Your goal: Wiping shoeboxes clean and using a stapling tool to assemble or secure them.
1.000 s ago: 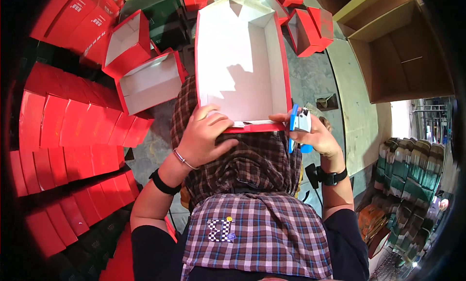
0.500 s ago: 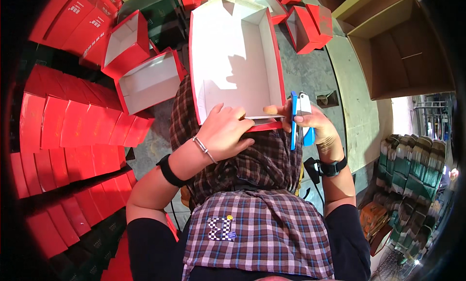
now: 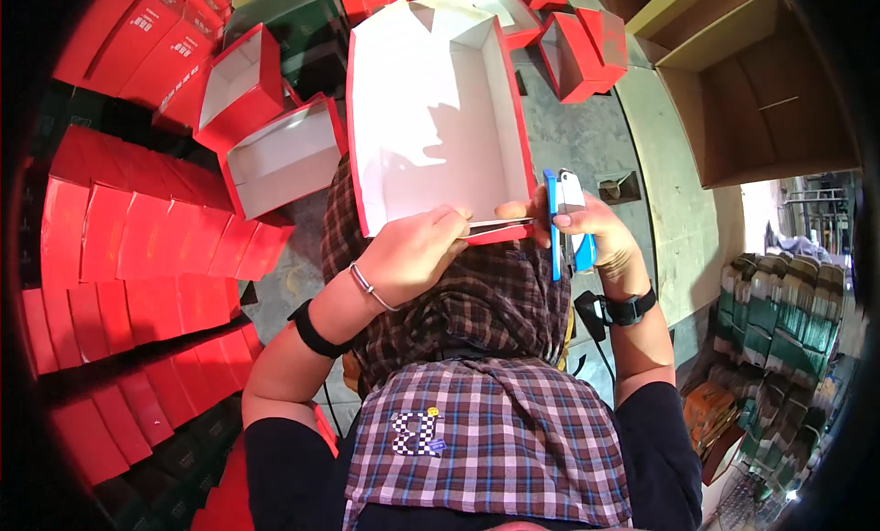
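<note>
An open red cardboard box (image 3: 431, 119) with a white inside lies tilted over my lap, its near wall toward me. My left hand (image 3: 417, 251) is closed on the near wall of this box at its left part, with fingers pressed along the flap. Near the box's right corner my right hand (image 3: 596, 229) is closed around a blue and silver stapler (image 3: 570, 201). The stapler stands upright in the grip, beside the box corner. My right fingertips reach toward the near wall; whether they touch it is hard to make out.
Stacked red boxes (image 3: 137, 238) fill the left side. Open red boxes lie at the upper left (image 3: 286, 157) and upper right (image 3: 577, 59). A large brown carton (image 3: 761, 91) stands at the far right, above bundled flat cardboard pieces (image 3: 779, 320). A checked cloth (image 3: 486, 430) covers my front.
My left hand has closed its raised fingers onto the box's near wall. The box has shifted slightly left. My right hand keeps the stapler at nearly the same place.
</note>
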The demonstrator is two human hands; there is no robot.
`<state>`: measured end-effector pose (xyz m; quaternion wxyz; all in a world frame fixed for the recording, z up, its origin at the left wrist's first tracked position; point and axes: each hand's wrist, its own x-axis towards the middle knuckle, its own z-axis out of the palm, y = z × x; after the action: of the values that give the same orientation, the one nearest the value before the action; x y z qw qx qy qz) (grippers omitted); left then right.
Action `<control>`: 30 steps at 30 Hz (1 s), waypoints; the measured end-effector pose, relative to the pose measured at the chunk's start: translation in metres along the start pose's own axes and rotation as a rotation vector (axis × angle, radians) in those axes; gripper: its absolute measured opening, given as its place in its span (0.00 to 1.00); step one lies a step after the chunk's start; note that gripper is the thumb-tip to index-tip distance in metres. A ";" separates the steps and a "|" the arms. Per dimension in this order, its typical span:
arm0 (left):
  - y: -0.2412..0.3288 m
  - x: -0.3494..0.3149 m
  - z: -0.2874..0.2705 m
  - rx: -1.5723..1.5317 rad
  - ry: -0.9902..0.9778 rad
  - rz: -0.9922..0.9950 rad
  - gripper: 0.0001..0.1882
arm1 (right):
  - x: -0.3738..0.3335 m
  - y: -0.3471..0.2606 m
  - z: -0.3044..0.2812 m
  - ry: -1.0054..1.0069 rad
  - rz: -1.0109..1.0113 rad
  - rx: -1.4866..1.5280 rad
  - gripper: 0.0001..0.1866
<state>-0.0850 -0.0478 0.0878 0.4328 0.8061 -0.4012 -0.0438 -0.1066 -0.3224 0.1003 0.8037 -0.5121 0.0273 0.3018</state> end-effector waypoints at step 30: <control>0.006 -0.006 0.003 0.469 0.199 0.045 0.15 | -0.006 0.036 0.032 0.495 -0.477 -1.323 0.36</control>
<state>-0.0935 -0.0473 0.0887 0.2723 0.8756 -0.3737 0.1397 -0.1381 -0.2875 0.0887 0.3417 -0.9339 -0.0918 -0.0515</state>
